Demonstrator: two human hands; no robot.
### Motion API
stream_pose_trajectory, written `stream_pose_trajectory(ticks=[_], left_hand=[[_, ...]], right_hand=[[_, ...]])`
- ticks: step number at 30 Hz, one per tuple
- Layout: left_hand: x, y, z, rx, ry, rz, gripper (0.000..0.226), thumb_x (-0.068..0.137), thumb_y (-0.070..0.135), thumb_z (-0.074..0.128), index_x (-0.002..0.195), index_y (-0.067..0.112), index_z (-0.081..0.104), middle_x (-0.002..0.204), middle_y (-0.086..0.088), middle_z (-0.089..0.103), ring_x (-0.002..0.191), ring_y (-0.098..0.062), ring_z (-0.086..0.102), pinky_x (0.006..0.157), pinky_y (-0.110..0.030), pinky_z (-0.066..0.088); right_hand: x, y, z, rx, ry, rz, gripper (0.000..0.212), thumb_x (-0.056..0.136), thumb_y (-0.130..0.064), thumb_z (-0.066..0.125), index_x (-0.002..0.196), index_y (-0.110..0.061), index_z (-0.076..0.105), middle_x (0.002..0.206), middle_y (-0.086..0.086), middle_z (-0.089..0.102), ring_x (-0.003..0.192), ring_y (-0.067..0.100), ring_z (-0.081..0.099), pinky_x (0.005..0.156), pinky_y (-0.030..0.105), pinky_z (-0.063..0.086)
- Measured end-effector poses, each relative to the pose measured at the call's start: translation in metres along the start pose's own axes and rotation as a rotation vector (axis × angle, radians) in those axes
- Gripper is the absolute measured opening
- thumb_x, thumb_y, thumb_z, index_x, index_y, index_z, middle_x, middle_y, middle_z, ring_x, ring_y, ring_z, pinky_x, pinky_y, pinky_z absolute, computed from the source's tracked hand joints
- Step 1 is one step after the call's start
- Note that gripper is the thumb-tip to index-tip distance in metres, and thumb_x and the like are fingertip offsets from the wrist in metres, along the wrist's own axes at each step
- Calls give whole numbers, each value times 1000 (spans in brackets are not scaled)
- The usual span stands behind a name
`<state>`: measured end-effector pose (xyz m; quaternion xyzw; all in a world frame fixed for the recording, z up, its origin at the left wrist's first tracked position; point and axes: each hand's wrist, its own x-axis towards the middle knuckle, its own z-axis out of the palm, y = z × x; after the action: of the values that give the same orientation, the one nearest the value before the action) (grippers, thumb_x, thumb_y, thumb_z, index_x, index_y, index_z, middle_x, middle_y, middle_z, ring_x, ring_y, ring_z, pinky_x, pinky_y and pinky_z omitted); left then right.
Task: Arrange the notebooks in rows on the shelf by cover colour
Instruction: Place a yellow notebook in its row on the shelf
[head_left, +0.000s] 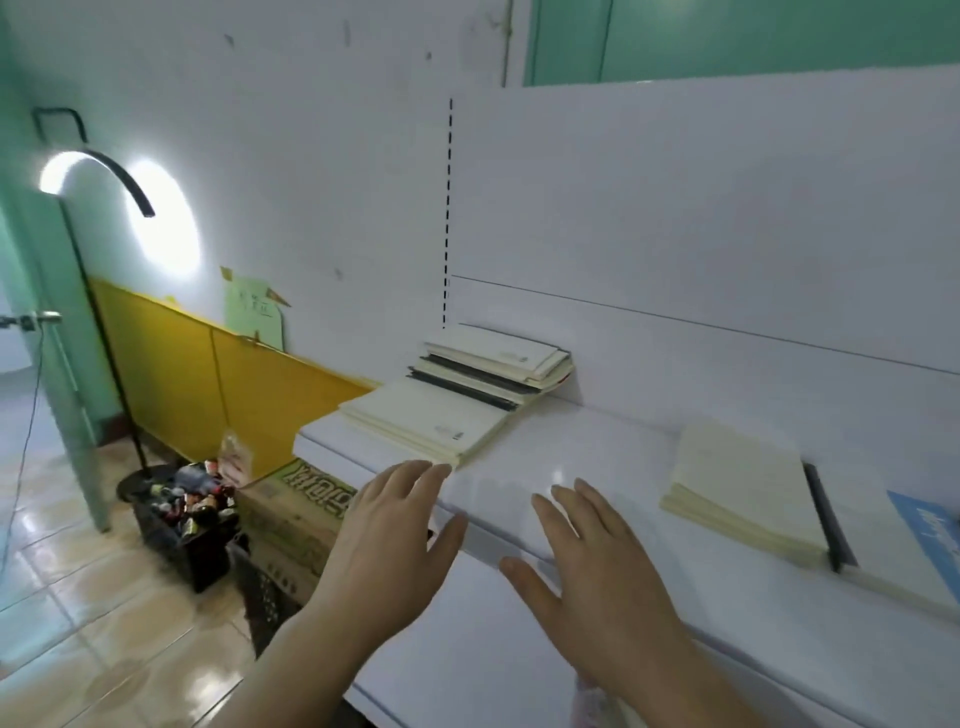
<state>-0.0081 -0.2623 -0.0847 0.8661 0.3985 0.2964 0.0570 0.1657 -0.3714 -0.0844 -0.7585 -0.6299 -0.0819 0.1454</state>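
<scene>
On the white shelf (587, 441) a low stack of cream-covered notebooks (423, 423) lies at the left end. Behind it a mixed pile of cream and black notebooks (493, 370) leans against the white back panel. To the right lie more cream notebooks (737, 480), a black notebook (828, 519) showing only its edge, and a blue cover (930, 525) at the frame's edge. My left hand (387, 535) hovers with straight fingers just short of the front cream stack. My right hand (597, 561) is spread flat over the shelf's front edge. Neither holds anything.
Below the shelf's left end stand a cardboard box (296, 514) and a dark crate (189, 525) full of small bottles. A black floor lamp (104, 291) stands by the yellow wall panel (223, 374). Tiled floor (78, 597) lies to the left.
</scene>
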Motion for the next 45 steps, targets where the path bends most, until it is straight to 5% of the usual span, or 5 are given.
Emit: stream_pose_trajectory(ticks=[20, 25, 30, 37, 45], left_hand=[[167, -162, 36, 200, -356, 119, 91, 82, 85, 28, 155, 34, 13, 165, 4, 4, 152, -21, -5, 123, -43, -2], [188, -192, 34, 134, -353, 320, 89, 73, 88, 23, 145, 37, 41, 154, 12, 36, 144, -16, 26, 119, -37, 20], [199, -207, 29, -81, -229, 416, 70, 81, 79, 36, 131, 33, 56, 133, 16, 57, 127, -12, 46, 105, -30, 38], [200, -203, 12, -674, -9, 235, 98, 83, 53, 68, 152, 40, 0, 153, 10, 27, 131, -5, 40, 92, -25, 44], [183, -173, 3, -1137, -488, 75, 44, 94, 45, 57, 135, 37, 44, 125, 18, 63, 105, 3, 64, 82, -21, 57]], right_hand=[[204, -49, 73, -128, -114, 12, 77, 90, -68, 16, 149, -20, 22, 156, 4, 20, 143, 24, 13, 118, 38, 11], [199, -65, 66, -100, -98, 66, 61, 94, -59, 22, 141, -26, 43, 146, 0, 42, 135, 17, 34, 113, 28, 24], [188, -88, 54, 6, 42, 162, 38, 100, -43, 35, 129, -30, 57, 132, -11, 57, 119, 9, 52, 99, 22, 38], [164, -116, 23, 191, 454, 355, 23, 101, -46, 32, 114, -45, 51, 63, -13, 59, 58, 6, 56, 49, 16, 37], [169, -147, 16, 822, 643, 620, 24, 100, -39, 43, 96, -30, 65, 90, -9, 71, 87, 15, 67, 80, 46, 54]])
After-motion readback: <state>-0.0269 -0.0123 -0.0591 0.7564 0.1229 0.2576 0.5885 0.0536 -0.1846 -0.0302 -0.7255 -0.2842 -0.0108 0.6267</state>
